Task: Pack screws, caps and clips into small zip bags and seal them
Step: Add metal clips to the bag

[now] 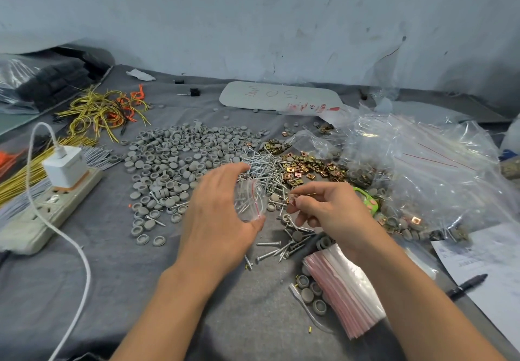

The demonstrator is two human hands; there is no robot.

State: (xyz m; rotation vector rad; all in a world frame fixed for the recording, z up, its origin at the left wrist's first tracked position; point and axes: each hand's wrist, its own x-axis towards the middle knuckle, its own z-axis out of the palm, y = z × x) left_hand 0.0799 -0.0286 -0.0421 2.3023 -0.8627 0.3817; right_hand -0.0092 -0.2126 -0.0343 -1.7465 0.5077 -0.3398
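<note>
A zip bag [250, 201] is gripped in the left hand [216, 214], mouth turned rightward — so clips [294, 198] pinched in the right hand [329, 208] can be dropped in.

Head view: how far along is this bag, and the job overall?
Done: screws are in the small zip bag held by the left hand; filled bags seem heaped at right. In hand: the right hand pinches brass clips beside its mouth. Left: sealing it, then big loose piles of caps, screws and clips, and a stack of empty bags.

Clear zip bag [250, 201] holds screws [244, 206], clip [292, 198] beside.
</note>
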